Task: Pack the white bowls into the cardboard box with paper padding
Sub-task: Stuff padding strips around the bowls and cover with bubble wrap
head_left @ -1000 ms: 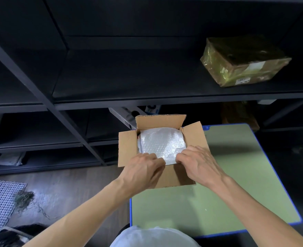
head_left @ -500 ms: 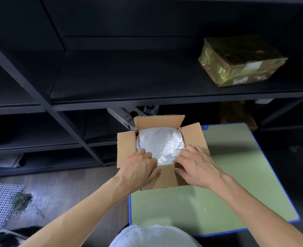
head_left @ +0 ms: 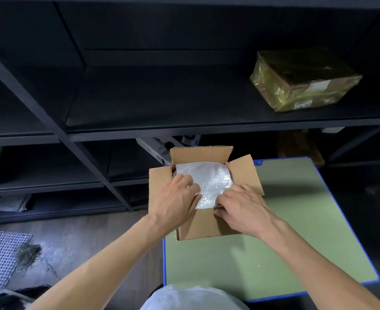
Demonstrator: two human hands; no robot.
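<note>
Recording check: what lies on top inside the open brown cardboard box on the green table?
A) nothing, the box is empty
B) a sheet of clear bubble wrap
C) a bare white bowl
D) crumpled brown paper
B: a sheet of clear bubble wrap covers the inside of the open brown cardboard box, with the left hand and the right hand at its near edge.

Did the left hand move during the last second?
Yes. The left hand slid away from the person, farther over the bubble wrap, toward the upright back flap of the box.
</note>
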